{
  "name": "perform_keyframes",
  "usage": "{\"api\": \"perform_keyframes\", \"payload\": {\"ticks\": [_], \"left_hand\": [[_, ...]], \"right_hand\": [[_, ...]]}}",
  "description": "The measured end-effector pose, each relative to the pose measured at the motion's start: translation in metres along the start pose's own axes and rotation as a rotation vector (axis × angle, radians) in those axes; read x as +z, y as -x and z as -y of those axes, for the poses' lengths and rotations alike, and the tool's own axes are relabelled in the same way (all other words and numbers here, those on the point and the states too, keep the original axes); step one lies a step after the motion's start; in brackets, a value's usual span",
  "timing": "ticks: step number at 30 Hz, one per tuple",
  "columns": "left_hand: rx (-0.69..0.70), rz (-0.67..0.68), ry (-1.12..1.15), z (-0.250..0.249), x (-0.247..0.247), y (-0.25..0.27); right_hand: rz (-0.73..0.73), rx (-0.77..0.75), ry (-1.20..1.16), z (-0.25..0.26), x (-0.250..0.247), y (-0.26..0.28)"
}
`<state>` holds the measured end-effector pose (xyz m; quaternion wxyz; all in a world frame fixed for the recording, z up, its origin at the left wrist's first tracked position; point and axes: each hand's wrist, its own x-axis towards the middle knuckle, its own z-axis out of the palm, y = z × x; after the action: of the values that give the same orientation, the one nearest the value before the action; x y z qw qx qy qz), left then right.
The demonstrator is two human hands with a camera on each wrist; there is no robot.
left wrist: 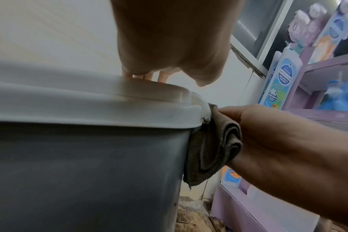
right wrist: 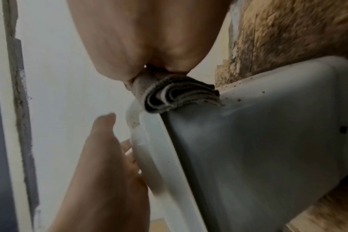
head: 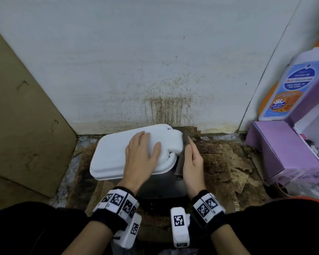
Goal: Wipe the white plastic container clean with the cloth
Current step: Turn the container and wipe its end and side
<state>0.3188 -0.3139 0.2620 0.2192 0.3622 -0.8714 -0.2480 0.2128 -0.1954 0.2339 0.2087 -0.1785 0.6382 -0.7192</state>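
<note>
Two hands: left (head: 143, 157) atop container (head: 109, 155), right (head: 192, 162) around cloth (left wrist: 212, 146)

Tight spot. The grey plastic container with the white lid (head: 114, 155) sits just off the stained white wall (head: 155, 70), with hardly any gap behind. A leaning brown cardboard sheet (head: 22, 126) hems in the left. The best room I see is the dirty floor (head: 226, 162) on the right, short of the purple cardboard box (head: 276, 150). My right grip (head: 191, 162) holds the folded grey cloth (left wrist: 214, 149) there.

The white-lidded grey container (head: 112, 155) stands under the left hand (head: 142, 155). A folded grey-brown cloth (left wrist: 214, 149), held in the right hand (head: 191, 162), lies flat against its side wall.
</note>
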Motion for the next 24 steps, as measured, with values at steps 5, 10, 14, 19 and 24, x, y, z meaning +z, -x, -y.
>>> {"api": "perform_keyframes", "payload": {"ticks": [5, 10, 14, 19, 24], "left_hand": [[-0.073, -0.004, -0.033, -0.013, -0.007, -0.018], [-0.099, 0.05, -0.127, 0.001, -0.02, -0.028], [-0.104, 0.057, -0.136, 0.007, -0.027, -0.031], [-0.119, 0.053, -0.116, 0.016, -0.037, -0.036], [-0.124, 0.044, -0.082, 0.029, -0.044, -0.034]], "right_hand": [[0.138, 0.006, 0.05, 0.001, 0.024, 0.003], [0.186, -0.007, -0.021, 0.005, 0.04, 0.002], [0.157, 0.012, -0.094, 0.007, 0.046, 0.002], [-0.025, 0.018, 0.06, 0.002, 0.053, 0.004], [0.109, 0.009, 0.196, 0.004, 0.076, 0.015]]}}
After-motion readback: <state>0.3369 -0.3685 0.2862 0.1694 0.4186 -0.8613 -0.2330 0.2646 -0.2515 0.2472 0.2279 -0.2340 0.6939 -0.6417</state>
